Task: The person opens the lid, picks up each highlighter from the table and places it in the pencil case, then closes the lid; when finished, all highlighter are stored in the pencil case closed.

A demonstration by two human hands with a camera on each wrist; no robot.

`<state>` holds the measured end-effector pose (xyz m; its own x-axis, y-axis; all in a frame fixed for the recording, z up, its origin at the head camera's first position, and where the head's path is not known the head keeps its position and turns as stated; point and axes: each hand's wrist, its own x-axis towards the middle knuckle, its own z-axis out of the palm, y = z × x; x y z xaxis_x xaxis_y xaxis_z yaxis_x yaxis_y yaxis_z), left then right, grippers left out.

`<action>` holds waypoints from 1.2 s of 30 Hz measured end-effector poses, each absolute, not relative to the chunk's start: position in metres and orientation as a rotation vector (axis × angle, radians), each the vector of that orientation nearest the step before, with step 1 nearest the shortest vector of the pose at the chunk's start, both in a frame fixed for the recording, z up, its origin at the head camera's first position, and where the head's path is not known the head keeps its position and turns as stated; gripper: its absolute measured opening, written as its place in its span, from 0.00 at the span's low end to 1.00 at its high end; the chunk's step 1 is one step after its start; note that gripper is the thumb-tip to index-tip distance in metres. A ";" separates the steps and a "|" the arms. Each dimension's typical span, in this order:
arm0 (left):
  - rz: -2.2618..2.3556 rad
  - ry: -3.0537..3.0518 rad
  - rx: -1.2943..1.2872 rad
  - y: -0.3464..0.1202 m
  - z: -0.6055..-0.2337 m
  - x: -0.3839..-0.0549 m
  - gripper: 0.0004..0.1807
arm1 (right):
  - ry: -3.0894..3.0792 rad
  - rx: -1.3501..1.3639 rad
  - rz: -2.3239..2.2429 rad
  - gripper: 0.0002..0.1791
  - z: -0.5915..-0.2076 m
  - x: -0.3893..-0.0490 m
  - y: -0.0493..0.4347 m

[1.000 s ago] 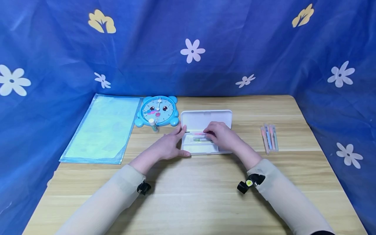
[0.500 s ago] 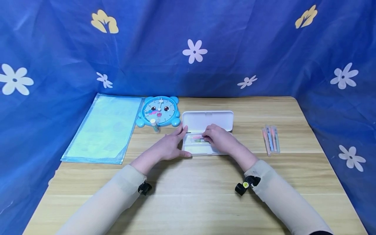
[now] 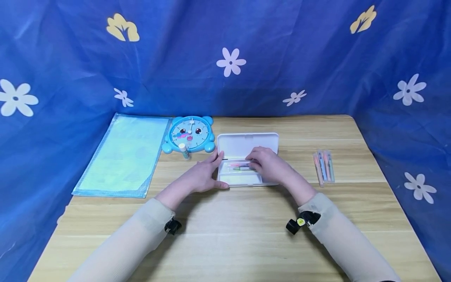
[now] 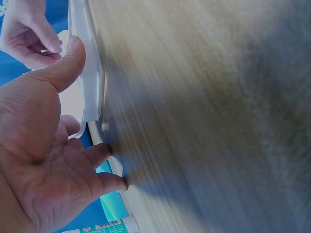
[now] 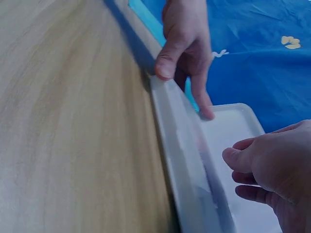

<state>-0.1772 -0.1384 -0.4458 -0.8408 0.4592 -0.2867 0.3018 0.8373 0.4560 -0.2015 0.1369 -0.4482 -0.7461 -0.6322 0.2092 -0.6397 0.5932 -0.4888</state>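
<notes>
An open white pencil case (image 3: pixel 241 179) lies mid-table, its lid (image 3: pixel 246 143) tipped back. Several slim pens (image 3: pixel 239 167) with pink and green parts lie in its back compartment. My left hand (image 3: pixel 201 176) holds the case's left end, thumb at the front corner and index finger by the hinge. In the left wrist view its thumb (image 4: pixel 73 60) presses the case's front wall. My right hand (image 3: pixel 269 166) is over the right part of the case, fingers loosely bent beside the pen ends. Nothing shows between its thumb and fingers (image 5: pixel 252 194) in the right wrist view.
Several highlighters (image 3: pixel 324 167) in pink, blue and green lie to the right. A blue toy clock (image 3: pixel 190 147) is behind my left hand, with a glue stick (image 3: pixel 184 150) by its front edge. A blue mesh folder (image 3: pixel 123 156) lies at left. A blue curtain (image 3: pixel 169 58) hangs behind the table.
A pale, clear-looking pen by my right fingers was set in among the other pens. My right hand moved slightly left, then drew back right. My left hand stayed on the case.
</notes>
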 end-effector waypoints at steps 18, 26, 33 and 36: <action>0.555 2.615 0.562 -0.136 -0.450 -0.176 0.67 | -2.728 0.728 1.041 0.12 -0.424 -0.184 0.220; 0.551 2.613 0.550 -0.138 -0.449 -0.177 0.67 | -2.769 0.521 1.024 0.11 -0.429 -0.183 0.257; 0.538 2.612 0.545 -0.139 -0.447 -0.177 0.66 | -2.836 0.331 1.030 0.14 -0.436 -0.177 0.280; 0.540 2.618 0.547 -0.139 -0.447 -0.178 0.66 | -2.846 0.268 0.970 0.14 -0.440 -0.174 0.287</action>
<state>-0.1779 -0.1389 -0.4470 -0.8390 0.4479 -0.3089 0.2891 0.8480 0.4443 -0.1735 0.2872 -0.4401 -0.9767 -0.1270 0.1728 -0.2061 0.7785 -0.5929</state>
